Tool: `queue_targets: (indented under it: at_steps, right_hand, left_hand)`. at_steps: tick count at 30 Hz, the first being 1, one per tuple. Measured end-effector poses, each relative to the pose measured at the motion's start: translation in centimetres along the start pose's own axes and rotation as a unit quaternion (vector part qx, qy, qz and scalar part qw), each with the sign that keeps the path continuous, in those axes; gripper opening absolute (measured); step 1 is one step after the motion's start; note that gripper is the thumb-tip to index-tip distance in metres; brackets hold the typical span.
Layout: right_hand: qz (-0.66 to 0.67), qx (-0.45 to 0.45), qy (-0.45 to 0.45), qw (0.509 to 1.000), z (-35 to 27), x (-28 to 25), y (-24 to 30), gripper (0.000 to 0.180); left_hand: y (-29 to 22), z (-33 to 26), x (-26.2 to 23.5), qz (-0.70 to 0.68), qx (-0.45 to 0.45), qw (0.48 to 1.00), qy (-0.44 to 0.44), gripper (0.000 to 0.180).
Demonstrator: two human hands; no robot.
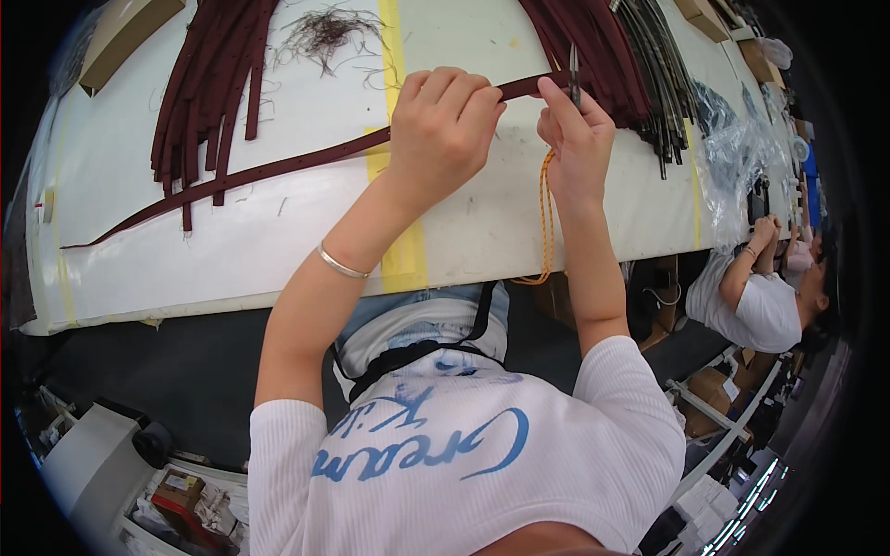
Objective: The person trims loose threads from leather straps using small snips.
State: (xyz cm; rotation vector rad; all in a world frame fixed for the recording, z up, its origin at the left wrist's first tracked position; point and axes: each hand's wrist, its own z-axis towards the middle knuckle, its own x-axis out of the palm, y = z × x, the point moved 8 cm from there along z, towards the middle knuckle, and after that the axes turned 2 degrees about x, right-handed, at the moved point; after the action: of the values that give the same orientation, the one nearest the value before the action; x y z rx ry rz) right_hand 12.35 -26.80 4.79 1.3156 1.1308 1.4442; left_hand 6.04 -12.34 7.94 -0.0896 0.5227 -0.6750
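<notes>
My left hand [443, 134] is closed around a long maroon fabric strap [306, 160], whose tail runs down to the left across the table. Between my two hands a short length of the strap is stretched out. My right hand [579, 153] grips small metal thread snips [574, 72], their blades pointing away from me. A yellow-orange cord [545, 208] hangs from that hand over the table's edge. The thumb and fingertips of my right hand are at the strap, though I cannot tell if they pinch it.
Maroon straps lie in a bundle [209, 79] at the left and another [593, 46] at the right, beside dark patterned straps [656, 83]. Loose thread ends [329, 32] are heaped on the white table [185, 269]. Clear plastic [728, 139] lies right, near a co-worker [760, 296].
</notes>
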Motion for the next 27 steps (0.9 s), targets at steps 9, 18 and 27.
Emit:
queue_targets:
  at_steps: [9,18,27]
  right_hand:
    - [-0.004,0.009,-0.008,1.000,0.3,-0.1,0.1,0.030]
    - [0.004,0.004,-0.002,1.000,0.2,0.1,0.2,0.033]
    - [0.046,0.004,0.004,0.999,1.3,-1.1,0.2,0.045]
  left_hand:
    - [3.1,-0.3,-0.7,-0.102,-0.128,0.986,-0.028,0.006]
    - [12.0,-1.5,-6.2,0.376,-0.219,0.899,-0.048,0.011]
    - [11.8,-2.3,-1.1,-0.245,-0.393,0.873,0.155,0.033]
